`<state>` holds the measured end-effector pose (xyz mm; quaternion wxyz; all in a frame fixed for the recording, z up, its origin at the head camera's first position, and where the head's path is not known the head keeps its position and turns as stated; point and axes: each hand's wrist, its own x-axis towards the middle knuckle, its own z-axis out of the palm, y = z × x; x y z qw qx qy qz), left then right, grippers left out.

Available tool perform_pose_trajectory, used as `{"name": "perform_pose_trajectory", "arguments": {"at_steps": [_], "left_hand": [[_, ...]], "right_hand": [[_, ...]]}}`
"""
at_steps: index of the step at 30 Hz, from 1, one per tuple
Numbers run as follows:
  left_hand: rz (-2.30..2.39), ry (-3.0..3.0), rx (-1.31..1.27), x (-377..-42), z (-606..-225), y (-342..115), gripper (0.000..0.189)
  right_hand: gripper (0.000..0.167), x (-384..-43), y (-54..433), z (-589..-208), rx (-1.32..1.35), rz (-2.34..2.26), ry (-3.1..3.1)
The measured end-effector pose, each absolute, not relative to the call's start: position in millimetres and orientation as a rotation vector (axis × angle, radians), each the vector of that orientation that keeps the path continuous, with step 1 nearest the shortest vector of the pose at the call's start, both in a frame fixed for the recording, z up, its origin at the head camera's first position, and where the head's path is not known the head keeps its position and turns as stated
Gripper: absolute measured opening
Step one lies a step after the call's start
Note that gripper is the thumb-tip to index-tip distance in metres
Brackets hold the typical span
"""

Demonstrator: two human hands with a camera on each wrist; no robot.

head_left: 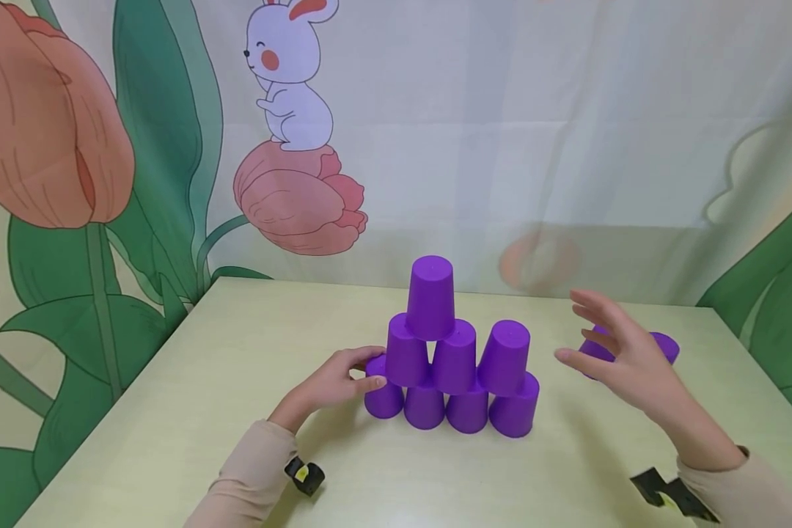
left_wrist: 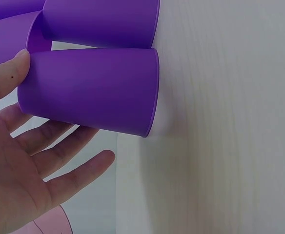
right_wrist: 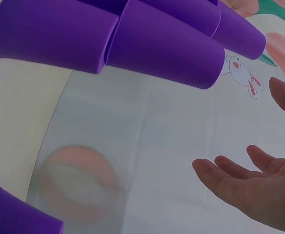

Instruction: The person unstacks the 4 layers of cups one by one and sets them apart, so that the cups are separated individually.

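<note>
Purple cups stand upside down in a stepped stack: several in the bottom row, three in the middle row, and a single top cup over the left pair. At the stack's left end, my left hand holds the bottom left cup, thumb near its closed end and fingers along the far side. My right hand hovers to the right of the stack, fingers spread and nothing in them. Nearest to it in the stack is the right middle-row cup, apart from its fingertips.
Behind my right hand lie more purple cups, partly hidden by it. The pale table ends at a hanging cloth printed with a rabbit and tulips. Each sleeve carries a black strap piece at the wrist.
</note>
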<state>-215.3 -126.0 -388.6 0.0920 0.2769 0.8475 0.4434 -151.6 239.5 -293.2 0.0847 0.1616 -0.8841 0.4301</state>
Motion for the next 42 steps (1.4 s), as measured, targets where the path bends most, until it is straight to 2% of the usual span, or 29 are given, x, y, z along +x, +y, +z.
{"name": "perform_pose_trajectory", "arguments": {"at_steps": [11, 20, 31, 42], "left_hand": [[1.327, 2.514, 0.817, -220.2, -397.0, -129.1, 0.046], [1.319, 2.507, 0.811, -204.6, -372.1, -123.3, 0.043], [1.338, 2.508, 0.797, -219.9, -397.3, -127.9, 0.045], [1.308, 2.504, 0.8, -199.8, -362.2, -121.7, 0.042]], "right_hand": [[0.071, -156.4, 220.8, -292.9, 0.625, 1.313, -2.581], [0.069, -161.3, 210.8, -289.9, 0.671, 1.385, -2.559], [0.067, -166.4, 192.2, -281.6, 0.719, 1.435, -2.537], [0.068, -171.7, 178.2, -278.8, 0.789, 1.5, -2.482]]}}
